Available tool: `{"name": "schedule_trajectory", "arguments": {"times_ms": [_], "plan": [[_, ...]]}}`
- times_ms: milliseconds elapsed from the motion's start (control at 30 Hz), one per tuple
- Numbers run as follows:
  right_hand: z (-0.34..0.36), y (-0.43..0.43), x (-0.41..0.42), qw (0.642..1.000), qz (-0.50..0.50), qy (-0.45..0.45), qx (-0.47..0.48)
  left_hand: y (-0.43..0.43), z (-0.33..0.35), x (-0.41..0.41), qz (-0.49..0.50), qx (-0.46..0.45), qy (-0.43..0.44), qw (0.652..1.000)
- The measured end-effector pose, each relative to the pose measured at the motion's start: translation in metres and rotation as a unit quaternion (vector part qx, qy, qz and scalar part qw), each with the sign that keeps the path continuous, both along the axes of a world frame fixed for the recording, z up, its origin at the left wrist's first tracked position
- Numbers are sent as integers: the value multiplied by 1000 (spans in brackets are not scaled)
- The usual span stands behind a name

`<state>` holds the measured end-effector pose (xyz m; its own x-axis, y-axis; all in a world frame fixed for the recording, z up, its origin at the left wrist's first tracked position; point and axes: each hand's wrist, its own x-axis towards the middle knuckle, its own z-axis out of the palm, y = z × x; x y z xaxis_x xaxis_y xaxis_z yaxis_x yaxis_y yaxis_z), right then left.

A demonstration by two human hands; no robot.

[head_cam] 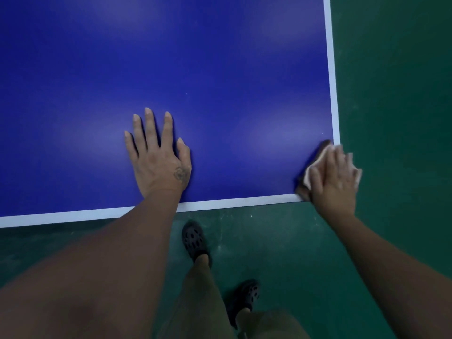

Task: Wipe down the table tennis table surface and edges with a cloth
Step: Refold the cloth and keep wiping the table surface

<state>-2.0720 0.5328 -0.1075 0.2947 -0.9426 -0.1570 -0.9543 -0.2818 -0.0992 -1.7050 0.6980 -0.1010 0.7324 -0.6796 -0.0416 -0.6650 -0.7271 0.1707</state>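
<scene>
A: Starting at the left, what is there?

B: The blue table tennis table (220, 69) fills the upper left of the view. Its white near edge line (232, 201) runs from 9 o'clock toward 3 o'clock, rising slightly.

A: And the left hand?

B: The left hand (159, 157) lies flat on the blue surface just inside that near line, a little left of centre. The fingers are straight and spread, pointing to 12 o'clock, with the thumb out toward 1 o'clock. It holds nothing. A small tattoo (181, 173) marks the back of the hand near the thumb.

A: Below the table?

B: Toward 6 o'clock, two black perforated clogs (194, 241) stand on the green floor (391, 94), with olive trouser legs (200, 289) above them.

A: Where is the cloth?

B: At 3 o'clock, on the table's near right corner. The cloth (308, 176) is pale with a darker brownish part, and it shows on both sides of the hand and past the fingertips.

A: The right hand, then?

B: The right hand (335, 177) lies on top of the cloth and presses it onto the corner, fingers extended toward 12 o'clock. The hand is blurred, so I cannot tell whether any fingertip hooks over the edge.

A: Right of that?

B: Only green floor, beside the white side line (332, 69).
</scene>
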Motion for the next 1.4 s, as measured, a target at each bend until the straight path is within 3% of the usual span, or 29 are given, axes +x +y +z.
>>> {"name": "schedule_trajectory", "arguments": {"times_ms": [67, 133, 300, 433, 633, 833, 1167, 1300, 1400], "plan": [[-2, -4, 12, 993, -119, -6, -6, 0, 0, 0, 1, 5, -2, 1000], [-3, 3, 43, 988, -151, -5, -24, 1, 0, 0, -3, 2, 0, 1000], [-5, 51, 119, 998, 47, -20, -31, 2, 2, 0, -7, 9, 4, 1000], [-1, 80, 86, 983, 176, -50, -11, 4, 8, -4, -73, 10, -1, 997], [5, 9, 7, 989, 150, -15, 1, -39, 20, -75, -124, -63, 24, 990], [8, -103, 30, 996, 76, -47, 19, -108, 10, -153, 23, -35, 35, 998], [-7, -48, -13, 962, 261, -78, -21, -114, -9, -159, 52, -21, 1, 998], [-8, -111, 22, 945, 311, -100, -25, -115, -11, -160, 54, -39, -5, 998], [-6, -183, 74, 948, 296, -110, -41, -117, -13, -161, 54, -45, -13, 997]]}}
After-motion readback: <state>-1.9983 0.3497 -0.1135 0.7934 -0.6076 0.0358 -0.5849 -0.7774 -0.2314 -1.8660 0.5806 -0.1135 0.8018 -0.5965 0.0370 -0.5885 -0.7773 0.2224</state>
